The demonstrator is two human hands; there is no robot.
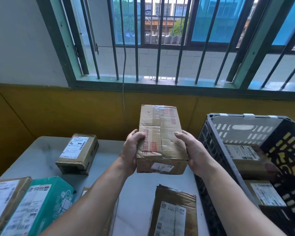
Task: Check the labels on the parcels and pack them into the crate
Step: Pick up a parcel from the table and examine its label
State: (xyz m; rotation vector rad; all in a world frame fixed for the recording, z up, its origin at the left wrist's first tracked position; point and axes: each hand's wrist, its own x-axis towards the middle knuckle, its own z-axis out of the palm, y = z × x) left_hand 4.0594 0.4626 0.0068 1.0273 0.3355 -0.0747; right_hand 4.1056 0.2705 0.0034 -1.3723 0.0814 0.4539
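Right now both hands are closed on one brown parcel [160, 140], held up off the table [140, 193] in the middle of the frame. My left hand [130, 152] grips its left edge and my right hand [192, 150] its right edge, with the thumbs on top and the fingers wrapped underneath. I hold it by the sides so the faces stay uncovered for reading. The top shows only a taped seam and red print, and the near end carries a small white sticker. I can't see a full shipping label, so I judge it is on a hidden face and the parcel needs turning.

The black crate [206, 143] stands at the right of the frame, just beside my right forearm, so the drop is short. Two labelled parcels [243, 154] already lie inside it, label up.

Unpacked ones wait with their labels up: one at middle left [78, 153], a teal one [41, 205] beside another brown one [3, 198] at lower left, and one at bottom centre [174, 213].
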